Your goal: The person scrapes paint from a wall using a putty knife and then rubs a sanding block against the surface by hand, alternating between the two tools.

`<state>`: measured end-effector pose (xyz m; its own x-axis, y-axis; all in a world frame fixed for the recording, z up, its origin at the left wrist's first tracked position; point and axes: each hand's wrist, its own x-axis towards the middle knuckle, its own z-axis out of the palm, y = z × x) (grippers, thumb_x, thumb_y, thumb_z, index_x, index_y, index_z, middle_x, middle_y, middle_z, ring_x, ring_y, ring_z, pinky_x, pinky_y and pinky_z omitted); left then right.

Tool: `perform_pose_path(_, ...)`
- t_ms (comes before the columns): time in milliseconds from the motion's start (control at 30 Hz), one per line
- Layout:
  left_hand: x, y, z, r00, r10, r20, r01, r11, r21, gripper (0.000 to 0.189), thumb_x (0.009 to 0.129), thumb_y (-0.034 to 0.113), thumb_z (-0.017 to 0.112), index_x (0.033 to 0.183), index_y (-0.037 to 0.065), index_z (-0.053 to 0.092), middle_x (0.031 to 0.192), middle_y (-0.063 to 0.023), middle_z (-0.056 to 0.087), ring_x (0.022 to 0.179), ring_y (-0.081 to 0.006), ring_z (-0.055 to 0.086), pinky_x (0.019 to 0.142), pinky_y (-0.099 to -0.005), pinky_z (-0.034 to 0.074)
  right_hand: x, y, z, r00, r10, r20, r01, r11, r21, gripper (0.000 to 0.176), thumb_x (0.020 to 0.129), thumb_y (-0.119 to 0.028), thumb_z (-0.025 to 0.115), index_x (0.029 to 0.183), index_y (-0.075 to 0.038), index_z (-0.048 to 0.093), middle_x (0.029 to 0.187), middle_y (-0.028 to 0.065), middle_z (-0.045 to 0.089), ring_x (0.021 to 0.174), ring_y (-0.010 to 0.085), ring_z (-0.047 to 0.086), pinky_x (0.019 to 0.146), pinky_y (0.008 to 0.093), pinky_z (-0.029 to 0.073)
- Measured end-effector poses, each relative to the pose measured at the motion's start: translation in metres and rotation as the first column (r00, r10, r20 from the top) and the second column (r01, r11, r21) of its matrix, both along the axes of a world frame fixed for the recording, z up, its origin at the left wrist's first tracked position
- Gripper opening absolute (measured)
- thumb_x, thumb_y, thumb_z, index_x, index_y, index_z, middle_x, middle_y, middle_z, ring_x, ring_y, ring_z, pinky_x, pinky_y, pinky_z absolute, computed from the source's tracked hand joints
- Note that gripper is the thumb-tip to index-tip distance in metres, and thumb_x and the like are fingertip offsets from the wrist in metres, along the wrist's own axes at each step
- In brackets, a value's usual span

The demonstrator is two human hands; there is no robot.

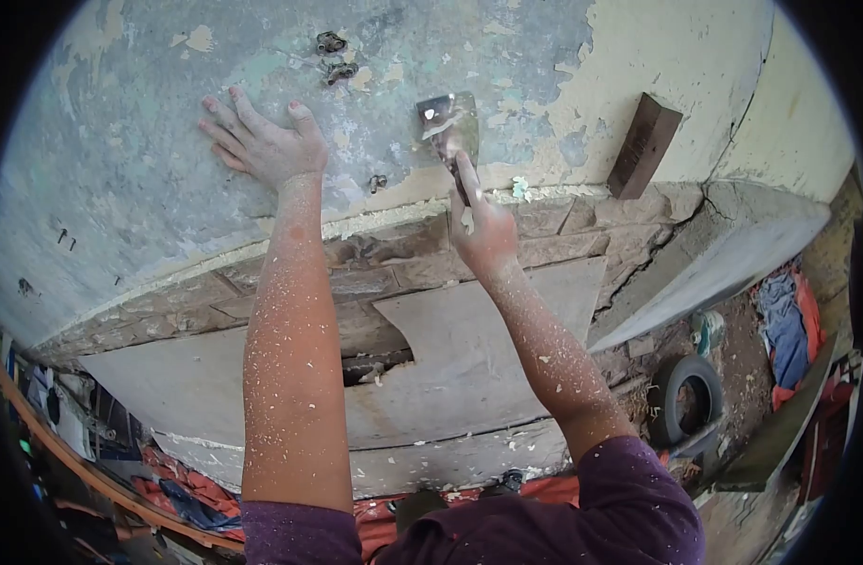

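My left hand (269,141) presses flat on the wall (168,198), its fingers spread and dusted with white. In my right hand (485,231) is a paint scraper (450,127), gripped by the handle with the index finger stretched along it. The broad metal blade lies against the wall, pointing up. Around it the surface is patchy grey-blue, with cream paint (667,56) on the right. A loose paint flake (521,187) clings just right of the scraper. Pale specks cover both forearms.
Metal fittings (337,71) stick out of the wall between the hands, above. A brown wooden block (644,146) is fixed at the right. Below runs a stone ledge (375,254), then a grey board (488,330). A tyre (686,400) and red cloth (806,315) lie lower right.
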<state>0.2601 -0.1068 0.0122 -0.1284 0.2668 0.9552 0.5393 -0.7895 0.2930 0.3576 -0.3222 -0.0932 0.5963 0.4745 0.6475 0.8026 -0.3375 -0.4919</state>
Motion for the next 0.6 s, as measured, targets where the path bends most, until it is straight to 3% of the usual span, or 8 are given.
perform_pose_path(100, 0.001, 0.001, -0.001, 1.000, -0.003, 0.013, 0.003, 1.000, 0.017, 0.073, 0.085, 0.047, 0.041, 0.144, 0.007, 0.025, 0.153, -0.0214, 0.012, 0.140, -0.0452, 0.005, 0.108, -0.0627, 0.005, -0.002, 0.007, 0.020, 1.000, -0.009, 0.019, 0.007, 0.997, 0.076, 0.060, 0.089, -0.014, 0.057, 0.144, -0.021, 0.034, 0.082, 0.0205, 0.065, 0.067, 0.0337, 0.065, 0.059, 0.0399, 0.050)
perform_pose_path(233, 0.000, 0.002, -0.001, 1.000, 0.025, 0.011, -0.025, 1.000, 0.014, 0.076, 0.081, 0.040, 0.048, 0.145, 0.008, 0.023, 0.153, -0.0193, 0.011, 0.141, -0.0434, 0.005, 0.109, -0.0603, 0.006, -0.014, -0.012, -0.061, 0.998, 0.008, -0.063, -0.007, 1.000, 0.006, 0.058, 0.090, -0.014, 0.057, 0.143, -0.019, 0.035, 0.082, 0.0196, 0.065, 0.067, 0.0338, 0.065, 0.060, 0.0399, 0.050)
perform_pose_path(333, -0.001, 0.002, -0.001, 0.999, 0.031, -0.010, -0.031, 1.000, 0.002, 0.076, 0.080, 0.038, 0.048, 0.145, 0.008, 0.022, 0.153, -0.0191, 0.010, 0.141, -0.0431, 0.004, 0.110, -0.0601, 0.005, -0.021, -0.014, -0.072, 0.993, 0.020, -0.117, -0.035, 0.992, -0.122, 0.057, 0.090, -0.013, 0.057, 0.143, -0.018, 0.036, 0.082, 0.0199, 0.065, 0.067, 0.0341, 0.065, 0.059, 0.0402, 0.050)
perform_pose_path(400, 0.000, 0.003, -0.002, 1.000, -0.005, 0.014, 0.005, 1.000, 0.029, 0.074, 0.087, 0.051, 0.038, 0.144, 0.007, 0.024, 0.153, -0.0209, 0.012, 0.140, -0.0455, 0.005, 0.108, -0.0637, 0.005, -0.017, 0.010, -0.042, 0.999, 0.039, -0.002, -0.038, 0.989, 0.142, 0.056, 0.092, -0.024, 0.054, 0.144, -0.026, 0.033, 0.062, 0.0164, 0.059, 0.058, 0.0345, 0.062, 0.052, 0.0440, 0.048)
perform_pose_path(500, -0.001, 0.001, 0.000, 1.000, -0.006, 0.011, 0.005, 1.000, 0.018, 0.074, 0.087, 0.051, 0.037, 0.145, 0.008, 0.024, 0.153, -0.0208, 0.012, 0.140, -0.0453, 0.005, 0.108, -0.0636, 0.005, -0.016, 0.022, 0.043, 0.998, 0.051, -0.025, -0.046, 0.982, 0.185, 0.053, 0.092, -0.018, 0.054, 0.142, -0.020, 0.036, 0.069, 0.0193, 0.061, 0.062, 0.0337, 0.063, 0.055, 0.0409, 0.048)
perform_pose_path(600, -0.001, 0.002, -0.001, 1.000, 0.003, 0.004, -0.003, 1.000, 0.025, 0.073, 0.087, 0.050, 0.039, 0.145, 0.008, 0.024, 0.153, -0.0206, 0.012, 0.140, -0.0450, 0.004, 0.108, -0.0636, 0.005, -0.016, 0.016, 0.055, 0.997, 0.058, -0.051, -0.047, 0.980, 0.195, 0.052, 0.092, -0.014, 0.055, 0.141, -0.015, 0.039, 0.075, 0.0220, 0.063, 0.066, 0.0319, 0.065, 0.059, 0.0373, 0.049)
